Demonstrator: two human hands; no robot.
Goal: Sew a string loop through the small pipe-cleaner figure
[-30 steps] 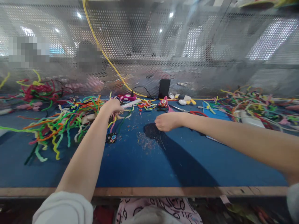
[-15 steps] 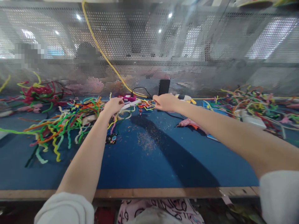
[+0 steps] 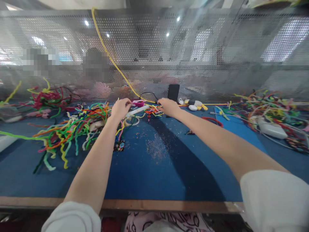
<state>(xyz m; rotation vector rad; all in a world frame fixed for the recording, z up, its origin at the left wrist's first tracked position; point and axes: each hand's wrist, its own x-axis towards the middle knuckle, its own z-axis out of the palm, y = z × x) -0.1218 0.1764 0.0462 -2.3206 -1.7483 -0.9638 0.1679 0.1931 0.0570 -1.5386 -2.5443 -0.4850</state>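
Note:
My left hand (image 3: 120,109) reaches over the table with its fingers curled into a pinch, at the near end of a purple box (image 3: 138,103) and a white strip (image 3: 138,111). What those fingers hold, if anything, is too small to make out. My right hand (image 3: 168,107) is also closed, its fingertips pressed together beside a small heap of short coloured fuzzy stems (image 3: 154,111). Whatever sits between them cannot be made out. Left of my left forearm spreads a large tangle of fuzzy pipe cleaners (image 3: 72,124) in green, orange, yellow and blue.
A dark phone (image 3: 173,92) leans against the perforated metal screen (image 3: 145,48). To its right lies a white, black and yellow figure (image 3: 196,104). Another pipe-cleaner pile with a white adapter (image 3: 272,128) is at far right. Coloured scraps (image 3: 155,148) litter the blue tabletop (image 3: 135,174).
The view has shifted slightly. My right hand has lowered toward the small heap of stems, and its forearm has swung nearer. My left hand stays near the purple box, fingers still curled.

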